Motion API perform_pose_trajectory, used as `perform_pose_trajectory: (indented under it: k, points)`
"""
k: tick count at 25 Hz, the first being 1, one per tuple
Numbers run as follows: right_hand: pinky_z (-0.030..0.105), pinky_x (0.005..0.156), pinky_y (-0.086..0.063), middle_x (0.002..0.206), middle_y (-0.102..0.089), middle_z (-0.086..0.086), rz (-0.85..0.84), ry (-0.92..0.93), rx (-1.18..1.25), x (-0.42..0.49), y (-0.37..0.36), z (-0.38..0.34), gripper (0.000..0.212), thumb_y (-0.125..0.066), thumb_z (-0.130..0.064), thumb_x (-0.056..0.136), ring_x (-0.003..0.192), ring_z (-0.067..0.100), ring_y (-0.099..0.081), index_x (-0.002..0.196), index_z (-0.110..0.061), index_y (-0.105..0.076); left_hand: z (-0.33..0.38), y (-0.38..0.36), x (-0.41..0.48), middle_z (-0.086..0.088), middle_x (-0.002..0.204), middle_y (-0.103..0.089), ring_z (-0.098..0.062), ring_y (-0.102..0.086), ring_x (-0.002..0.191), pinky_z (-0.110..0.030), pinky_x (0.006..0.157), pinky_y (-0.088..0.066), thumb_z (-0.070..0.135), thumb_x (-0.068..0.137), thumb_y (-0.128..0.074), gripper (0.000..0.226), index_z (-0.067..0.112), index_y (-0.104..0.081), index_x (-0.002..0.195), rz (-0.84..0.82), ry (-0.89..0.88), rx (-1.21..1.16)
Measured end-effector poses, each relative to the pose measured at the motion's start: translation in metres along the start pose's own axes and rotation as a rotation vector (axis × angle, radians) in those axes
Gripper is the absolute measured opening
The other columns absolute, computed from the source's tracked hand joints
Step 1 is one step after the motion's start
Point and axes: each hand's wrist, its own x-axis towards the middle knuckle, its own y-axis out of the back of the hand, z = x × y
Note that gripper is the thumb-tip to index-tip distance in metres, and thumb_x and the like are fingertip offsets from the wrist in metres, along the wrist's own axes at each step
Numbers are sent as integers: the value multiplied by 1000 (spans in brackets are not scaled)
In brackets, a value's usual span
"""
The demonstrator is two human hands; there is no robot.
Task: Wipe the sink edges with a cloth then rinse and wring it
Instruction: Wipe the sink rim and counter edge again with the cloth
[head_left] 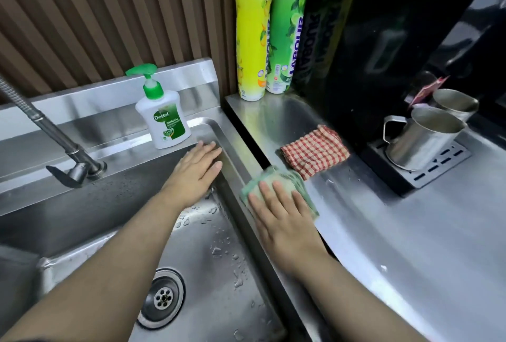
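Pressing cloth (286, 177) on sink edge (238, 155) with flat right hand (284, 218); left hand (195, 174) spread, empty, at corner. Likely soft, wet, limp: bunch whole for wringing.

Stainless steel counter (410, 245) right of sink (241, 155), scattered water drops on it. At back against wall: yellow bottle (252, 40) and green bottle (287, 34), upright, touching. Red checked cloth (315, 152) folded mid-counter. Green cloth (287, 177) at sink's right edge, just beside checked one. Black machine (397, 40) on right. Sink's back ledge (41, 144): soap pump bottle (161, 119), tap base (85, 170).
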Motion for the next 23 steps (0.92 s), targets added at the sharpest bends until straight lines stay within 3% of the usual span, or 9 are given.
perform_pose_trajectory:
  k: [3,5,7,10,12,16,19,22,23]
  points:
    - [46,100,-29,144,-46,3,-35,20,40,-101,8,8,57,-12,-37,99,133,27,-40,135,-17,-51,27,-22,-26,18,152,-9,5,6,139,-22,114,8,61,88,-2,65,32,-17,144,-59,-240,-36]
    - [45,101,-28,143,-47,-1,-66,49,50,-98,11,9,58,-9,-39,99,133,24,-37,134,-21,-51,31,-31,-33,18,150,-9,5,6,138,-14,110,14,57,89,-1,64,29,-17,144,-66,-329,32]
    - [46,106,-29,145,-45,-5,-47,41,-14,-58,15,4,61,-2,-41,99,135,23,-38,136,-27,-48,28,-34,-33,15,151,-9,0,1,140,-15,111,14,54,92,-3,59,30,-14,144,-66,-367,103]
    - [49,114,-21,153,-29,-6,-59,-28,-29,-27,8,5,60,-5,-44,94,142,24,-24,143,-30,-35,25,-37,-32,14,153,-9,-2,0,141,-21,114,9,51,92,-7,55,33,-13,145,-78,-377,159]
    - [47,106,-29,146,-43,-5,-8,-77,-15,-68,10,5,56,-9,-44,99,135,24,-38,136,-29,-48,28,-38,-33,14,153,-5,-2,3,141,-21,113,11,51,91,-5,58,32,-10,145,-91,-383,178]
    - [42,103,-25,149,-37,-7,-40,-51,46,-173,6,9,52,-12,-42,99,138,21,-30,140,-30,-42,29,-35,-33,15,152,3,0,9,139,-15,108,19,52,88,1,62,31,-3,145,-107,-390,204]
    - [45,104,-24,147,-42,-6,-96,-89,32,-127,11,10,57,-5,-43,99,136,24,-37,138,-30,-44,30,-30,-29,11,156,1,-1,9,139,-20,110,12,54,86,1,65,30,-5,146,-142,-383,256]
    - [47,115,-12,156,-21,-6,-105,-91,67,-82,12,7,67,4,-49,90,144,24,-17,145,-32,-29,48,-26,-34,9,156,-14,-7,-2,142,-28,114,0,57,91,-10,61,29,-22,145,-127,-275,149]
    - [45,115,-16,155,-24,-6,-90,-108,41,-91,12,7,66,5,-48,92,143,24,-20,144,-31,-32,59,-28,-42,10,155,-17,-7,-5,142,-31,114,-1,61,89,-8,64,31,-25,144,-110,-293,97]
